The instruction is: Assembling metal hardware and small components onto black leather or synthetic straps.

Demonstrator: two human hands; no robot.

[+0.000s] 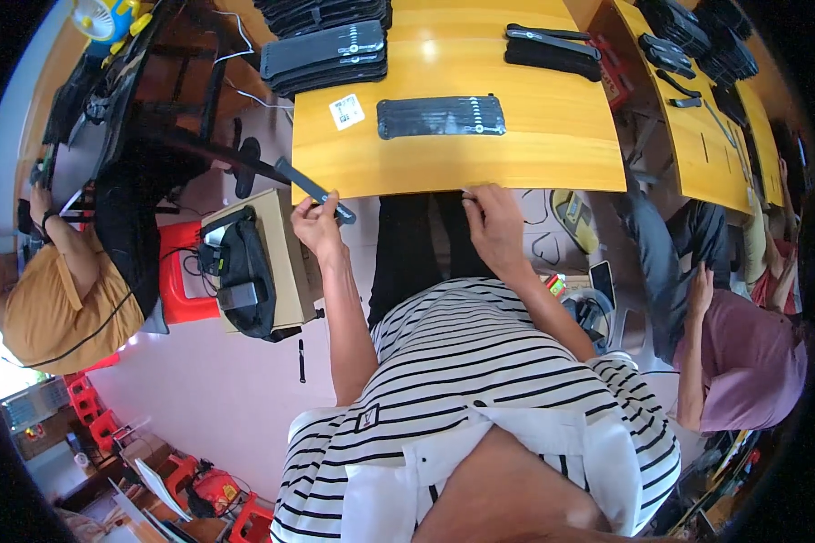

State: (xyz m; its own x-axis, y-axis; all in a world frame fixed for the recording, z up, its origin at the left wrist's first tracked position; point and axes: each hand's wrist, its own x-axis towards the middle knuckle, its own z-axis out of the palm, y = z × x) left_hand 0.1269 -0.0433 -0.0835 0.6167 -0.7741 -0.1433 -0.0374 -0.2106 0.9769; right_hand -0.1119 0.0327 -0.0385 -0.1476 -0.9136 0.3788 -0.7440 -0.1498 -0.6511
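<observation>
My left hand (319,228) is closed on a short black strap (301,180) with pale print near its lower end. The strap slants across the table's near left corner. At the near edge of the yellow wooden table (534,158), my right hand (496,226) rests with its thumb and fingers apart, and nothing shows in it. Several black straps lie side by side in a flat row (439,117) on the tabletop. A square white label (346,112) lies to the left of that row.
Piled black straps (324,56) stand at the far left of the table, with another bundle (552,52) at the far right. A cardboard box (285,253) with a black bag (244,281) stands beside a red stool (179,271). Seated people (72,281) work on both sides.
</observation>
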